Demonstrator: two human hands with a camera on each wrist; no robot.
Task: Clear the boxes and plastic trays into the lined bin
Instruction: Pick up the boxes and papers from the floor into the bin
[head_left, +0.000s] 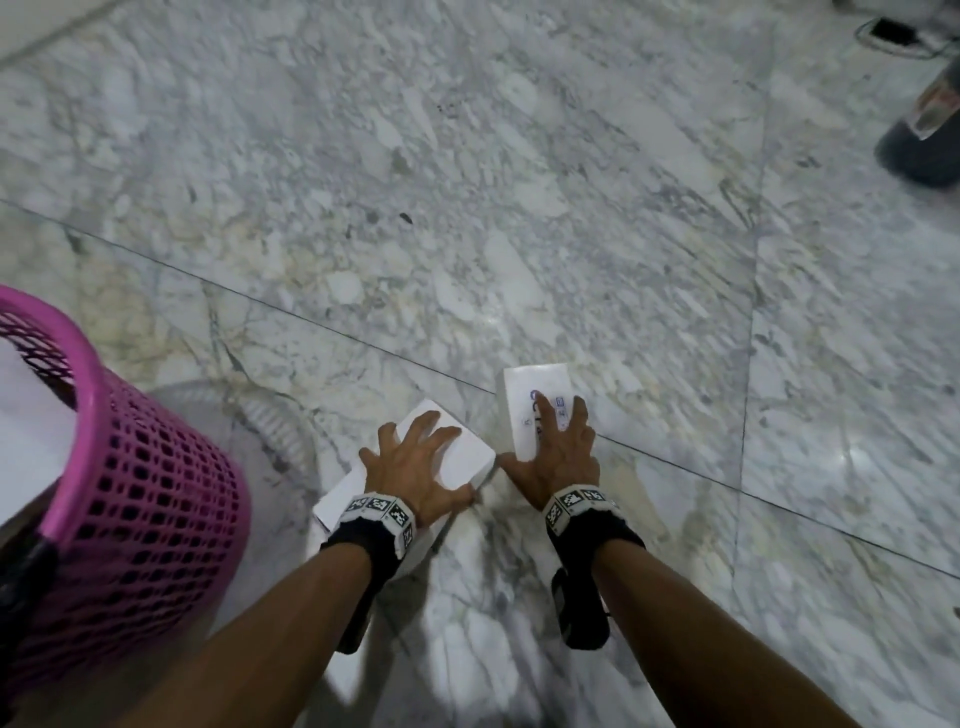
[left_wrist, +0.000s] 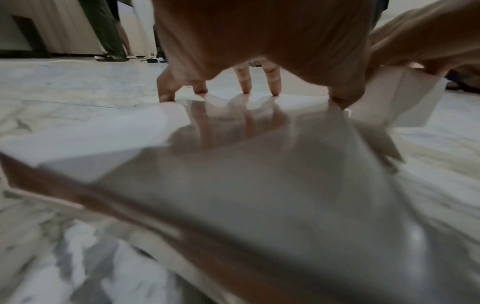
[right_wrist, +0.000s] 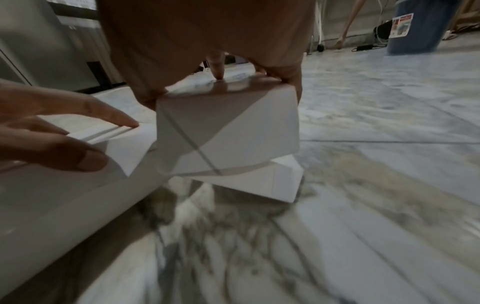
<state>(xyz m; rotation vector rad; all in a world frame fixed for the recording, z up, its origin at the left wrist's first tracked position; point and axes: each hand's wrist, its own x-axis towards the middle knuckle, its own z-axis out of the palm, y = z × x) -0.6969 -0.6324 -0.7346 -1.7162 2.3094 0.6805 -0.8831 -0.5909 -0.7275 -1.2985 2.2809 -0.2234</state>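
My left hand (head_left: 415, 467) is spread wide over the flat white box (head_left: 457, 457) on the marble floor (head_left: 519, 208), fingertips (left_wrist: 245, 86) planted on its glossy lid and thumb hooked at its near right corner, so I'm gripping it from above. Right beside it, my right hand (head_left: 558, 457) is clamped on the smaller white box (head_left: 530, 395), the one with little printed marks on top; thumb on one side, fingers down the other, index finger stretched along the lid. From my right wrist that box looks tipped up, its near end clear of the floor, with another white box (right_wrist: 259, 181) lying under it. The two boxes I hold sit just beside each other, corners nearly touching. Off to my left stands the pink mesh bin (head_left: 145, 467), with something white showing inside it; I can't tell what it is. Far off at the floor's right edge there's a blurred dark bin (head_left: 924, 140) with a label on it.
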